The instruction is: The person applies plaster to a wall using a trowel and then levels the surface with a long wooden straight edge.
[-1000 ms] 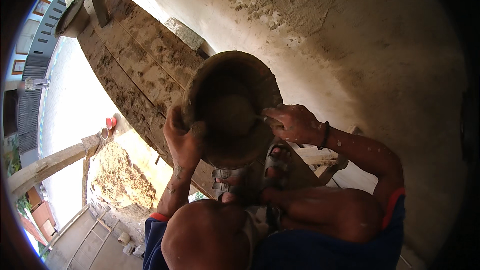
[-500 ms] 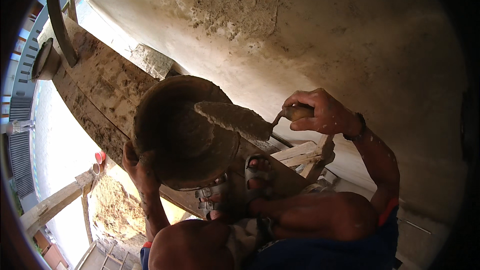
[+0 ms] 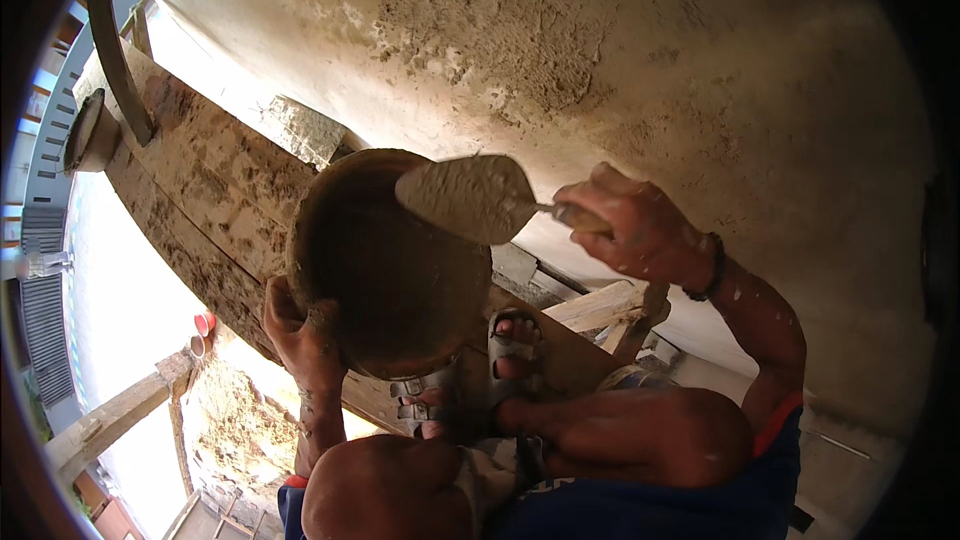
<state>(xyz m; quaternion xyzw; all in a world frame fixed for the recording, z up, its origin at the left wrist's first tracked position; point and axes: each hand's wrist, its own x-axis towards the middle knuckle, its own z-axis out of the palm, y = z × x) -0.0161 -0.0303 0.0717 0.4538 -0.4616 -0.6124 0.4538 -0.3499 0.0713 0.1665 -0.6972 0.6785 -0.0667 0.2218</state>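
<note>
My right hand (image 3: 640, 220) is closed round the wooden handle of a trowel (image 3: 470, 198). The trowel's broad blade shows a coat of grey mortar and reaches over the far right rim of a round, dark basin (image 3: 395, 330). With its fingers at the near left rim, my left hand (image 3: 305, 338) grips the basin, which is tilted. Inside, the basin is dark and smeared, and I cannot tell how much mortar lies in it. My sandalled feet (image 3: 515, 330) stand on the planks just behind it.
A wooden plank platform (image 3: 215, 175), spattered with mortar, runs to the far left, with a second basin (image 3: 92, 130) by an upright post. A partly rough plastered wall (image 3: 620, 60) rises along the right. Below lie a sand heap (image 3: 235, 420) and timber beams (image 3: 110, 420).
The trowel blade has turned its broad face into view and risen slightly. My left hand and the basin have shifted a little to the right, and the basin is tipped more.
</note>
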